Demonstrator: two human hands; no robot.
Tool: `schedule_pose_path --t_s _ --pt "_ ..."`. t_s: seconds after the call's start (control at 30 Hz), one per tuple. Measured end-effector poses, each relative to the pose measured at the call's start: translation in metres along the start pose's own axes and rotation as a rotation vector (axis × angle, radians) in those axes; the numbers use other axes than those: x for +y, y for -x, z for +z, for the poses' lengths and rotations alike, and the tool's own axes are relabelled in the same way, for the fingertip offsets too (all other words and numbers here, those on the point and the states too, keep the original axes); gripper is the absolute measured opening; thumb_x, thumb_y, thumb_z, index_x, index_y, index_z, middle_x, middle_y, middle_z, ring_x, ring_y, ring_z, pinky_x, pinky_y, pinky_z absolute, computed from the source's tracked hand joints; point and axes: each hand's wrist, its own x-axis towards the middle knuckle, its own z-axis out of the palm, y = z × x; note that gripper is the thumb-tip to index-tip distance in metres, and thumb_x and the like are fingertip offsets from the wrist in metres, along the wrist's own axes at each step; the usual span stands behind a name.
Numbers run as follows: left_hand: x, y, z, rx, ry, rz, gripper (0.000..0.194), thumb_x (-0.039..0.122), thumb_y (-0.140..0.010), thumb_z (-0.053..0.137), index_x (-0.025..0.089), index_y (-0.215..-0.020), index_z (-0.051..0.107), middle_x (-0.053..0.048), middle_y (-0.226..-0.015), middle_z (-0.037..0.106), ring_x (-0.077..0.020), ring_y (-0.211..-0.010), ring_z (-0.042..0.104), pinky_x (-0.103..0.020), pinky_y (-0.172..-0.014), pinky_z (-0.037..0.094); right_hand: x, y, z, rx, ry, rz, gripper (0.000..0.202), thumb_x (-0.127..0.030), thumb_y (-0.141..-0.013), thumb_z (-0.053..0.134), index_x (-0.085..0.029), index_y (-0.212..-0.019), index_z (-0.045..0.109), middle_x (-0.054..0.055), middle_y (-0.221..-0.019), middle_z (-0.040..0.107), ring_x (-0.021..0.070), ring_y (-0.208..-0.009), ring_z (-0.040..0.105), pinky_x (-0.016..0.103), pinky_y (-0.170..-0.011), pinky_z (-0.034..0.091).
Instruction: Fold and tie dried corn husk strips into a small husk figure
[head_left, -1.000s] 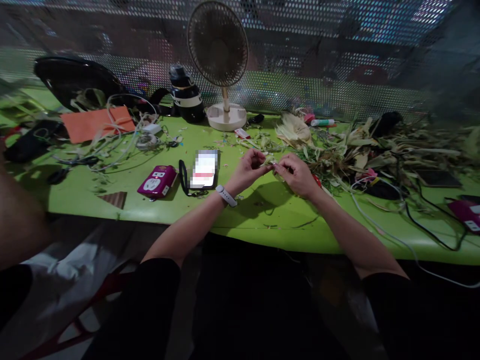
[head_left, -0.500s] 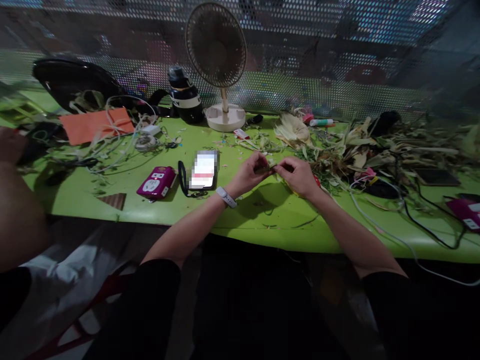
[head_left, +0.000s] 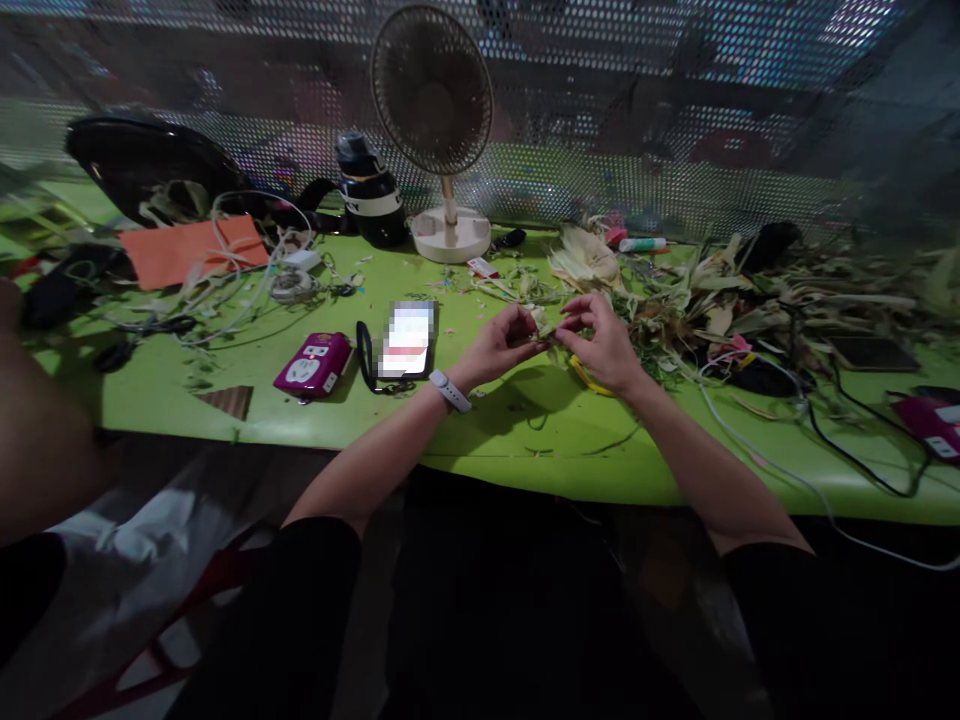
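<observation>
Between my two hands is a small pale-green piece that looks like corn husk [head_left: 541, 321], held just above the green table. My left hand [head_left: 501, 345], with a pale band on its wrist, is closed on this piece. On the other side, the thumb and forefinger of my right hand [head_left: 600, 345] pinch at its right end; the exact contact is too small to make out. Under my right hand lies a yellow object [head_left: 589, 378], partly covered. Close to its right spreads a heap of dried husks and leaves [head_left: 690, 310].
Left of my hands lie a phone [head_left: 409, 340] with a strap and a magenta power socket [head_left: 315, 365]. Behind stand a fan [head_left: 450, 235] and a black bottle [head_left: 373, 205]. Cables [head_left: 750, 435] cross the right side. At far left is another person's arm [head_left: 45, 430].
My right hand has lifted slightly and its fingers have spread more. More of the pale husk shows above my left fingers. The other person's hand at far left has drawn back.
</observation>
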Motion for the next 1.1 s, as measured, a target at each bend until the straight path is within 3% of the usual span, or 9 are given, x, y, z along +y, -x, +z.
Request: schedule_pose_path --t_s 0.23,0.47,0.53,0.67,0.9,1.1 --pt "0.006 0.002 0.001 0.068 0.078 -0.075 0.030 0.040 -0.077 0.077 0.019 -0.091 0.062 0.002 -0.074 0.060 -0.0086 -0.064 0.054 -0.021 -0.058 0.045 -0.004 0.003 0.005 -0.037 -0.019 -0.030 0.037 -0.047 -0.075 0.077 -0.025 -0.096 0.056 0.003 -0.089 0.067 0.0222 -0.086 0.067 0.040 -0.084 0.052" --pt "0.002 0.000 0.000 0.070 -0.013 0.003 0.037 0.053 -0.076 0.077 0.017 -0.075 0.067 0.001 -0.066 0.058 -0.0069 -0.057 0.050 -0.020 -0.051 0.041 -0.003 0.004 0.007 0.020 -0.025 -0.063 0.026 -0.040 -0.080 0.072 -0.024 -0.094 0.059 0.004 -0.092 0.068 0.0204 -0.088 0.064 0.040 -0.089 0.052" --pt "0.003 0.001 0.000 0.080 -0.014 0.008 0.039 0.054 -0.077 0.075 0.017 -0.074 0.065 0.002 -0.063 0.056 -0.0061 -0.053 0.048 -0.020 -0.048 0.039 -0.001 0.002 0.006 -0.039 -0.091 -0.041 0.027 -0.042 -0.079 0.072 -0.023 -0.093 0.059 0.004 -0.092 0.068 0.0198 -0.088 0.064 0.039 -0.088 0.052" --pt "0.004 0.001 0.000 0.095 -0.057 0.007 0.039 0.052 -0.082 0.071 0.018 -0.071 0.057 0.005 -0.056 0.048 -0.0047 -0.045 0.043 -0.020 -0.043 0.036 0.004 -0.001 0.009 -0.239 -0.217 0.102 0.033 -0.050 -0.078 0.072 -0.022 -0.089 0.060 0.003 -0.085 0.064 0.0163 -0.077 0.060 0.033 -0.074 0.052" --pt "0.001 0.003 0.000 0.081 -0.288 0.034 0.031 0.048 -0.094 0.057 0.020 -0.083 0.048 0.010 -0.051 0.043 -0.0043 -0.037 0.040 -0.018 -0.039 0.033 0.007 0.003 0.018 -0.334 -0.312 0.176 0.049 -0.066 -0.077 0.069 -0.023 -0.092 0.054 -0.003 -0.074 0.050 0.0107 -0.058 0.048 0.025 -0.048 0.042" --pt "-0.001 0.001 0.000 0.206 -0.298 0.108 0.033 0.053 -0.094 0.054 0.022 -0.085 0.046 0.007 -0.055 0.049 -0.0055 -0.040 0.045 -0.020 -0.042 0.038 0.005 0.005 0.019 -0.300 -0.264 0.147 0.054 -0.074 -0.078 0.063 -0.023 -0.093 0.053 -0.005 -0.064 0.047 0.0092 -0.052 0.039 0.025 -0.047 0.030"
